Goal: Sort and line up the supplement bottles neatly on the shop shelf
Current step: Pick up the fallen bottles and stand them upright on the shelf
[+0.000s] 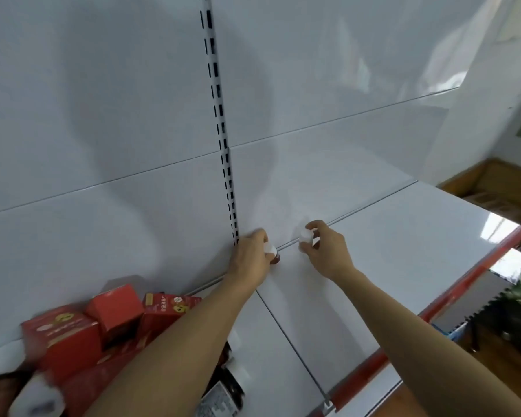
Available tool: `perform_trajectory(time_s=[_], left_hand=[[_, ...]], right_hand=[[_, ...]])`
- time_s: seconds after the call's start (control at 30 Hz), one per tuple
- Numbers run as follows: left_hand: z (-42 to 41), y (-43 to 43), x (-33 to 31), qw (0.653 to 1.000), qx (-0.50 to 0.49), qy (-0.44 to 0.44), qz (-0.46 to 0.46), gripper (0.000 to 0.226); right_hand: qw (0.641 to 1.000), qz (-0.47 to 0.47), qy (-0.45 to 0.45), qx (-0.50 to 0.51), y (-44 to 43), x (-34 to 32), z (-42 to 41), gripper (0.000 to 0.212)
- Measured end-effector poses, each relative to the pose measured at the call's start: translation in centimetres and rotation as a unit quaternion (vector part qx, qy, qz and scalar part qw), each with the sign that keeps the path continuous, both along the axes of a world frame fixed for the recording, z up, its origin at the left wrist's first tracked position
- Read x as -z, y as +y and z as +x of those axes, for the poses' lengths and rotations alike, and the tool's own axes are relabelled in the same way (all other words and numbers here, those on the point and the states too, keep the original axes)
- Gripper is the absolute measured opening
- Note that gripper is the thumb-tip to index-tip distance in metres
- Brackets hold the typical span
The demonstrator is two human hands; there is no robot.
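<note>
Both my arms reach to the back of a white shop shelf (373, 266). My left hand (250, 257) grips a small brown bottle with a white cap (272, 253), standing against the back panel. My right hand (325, 251) holds a second small white-capped bottle (306, 236) by its cap, a short way to the right of the first. More dark bottles with white caps (229, 383) lie under my left forearm at the lower left, partly hidden.
Several red boxes (115, 317) are piled at the shelf's left. A white roll-like object (36, 395) sits at the lower left corner. A slotted upright (223, 130) runs up the back panel. A red price strip (433, 311) edges the shelf front.
</note>
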State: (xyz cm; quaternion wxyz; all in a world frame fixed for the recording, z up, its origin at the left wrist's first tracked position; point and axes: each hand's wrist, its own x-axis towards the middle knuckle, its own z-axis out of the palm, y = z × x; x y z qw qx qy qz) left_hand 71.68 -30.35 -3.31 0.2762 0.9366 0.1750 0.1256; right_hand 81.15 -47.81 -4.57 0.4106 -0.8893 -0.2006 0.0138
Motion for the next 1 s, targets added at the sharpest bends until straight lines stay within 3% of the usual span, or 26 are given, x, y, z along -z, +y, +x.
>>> perform_trajectory(time_s=[0.17, 0.3, 0.4, 0.5, 0.7, 0.83, 0.93, 1.0], left_hand=[[0.4, -0.7, 0.8, 0.999, -0.025, -0.019, -0.011, 0.028], [-0.9, 0.2, -1.3, 0.996, 0.047, 0.063, 0.052, 0.017], [-4.6, 1.7, -5.7, 0.979, 0.105, 0.114, 0.133, 0.024], [-10.7, 3.5, -9.7, 0.972, 0.108, 0.109, 0.178, 0.026], [-25.7, 5.2, -11.8, 0.99, 0.005, 0.086, 0.11, 0.039], [-30.5, 1.0, -10.2, 0.999, -0.04, 0.025, -0.007, 0.034], [-29.9, -2.8, -7.5, 0.99, 0.048, 0.115, 0.058, 0.058], [-28.9, -4.4, -5.4, 0.978, 0.083, 0.145, 0.126, 0.079]], right_hand=[[0.999, 0.009, 0.041, -0.031, -0.2, 1.2, -0.2, 0.052], [0.999, 0.0, 0.04, -0.034, -1.3, 1.2, -2.6, 0.061], [0.999, -0.014, 0.015, -0.042, -1.9, 0.5, -6.0, 0.059], [0.996, 0.012, 0.004, -0.085, -1.9, -0.5, -10.3, 0.043], [0.973, 0.09, 0.031, -0.209, 0.4, -1.5, -17.6, 0.03], [0.947, 0.022, 0.064, -0.313, 3.7, -0.8, -19.2, 0.043], [0.937, -0.032, 0.069, -0.341, 4.6, -0.3, -18.7, 0.042], [0.939, -0.018, 0.1, -0.328, 4.1, -0.3, -18.4, 0.039]])
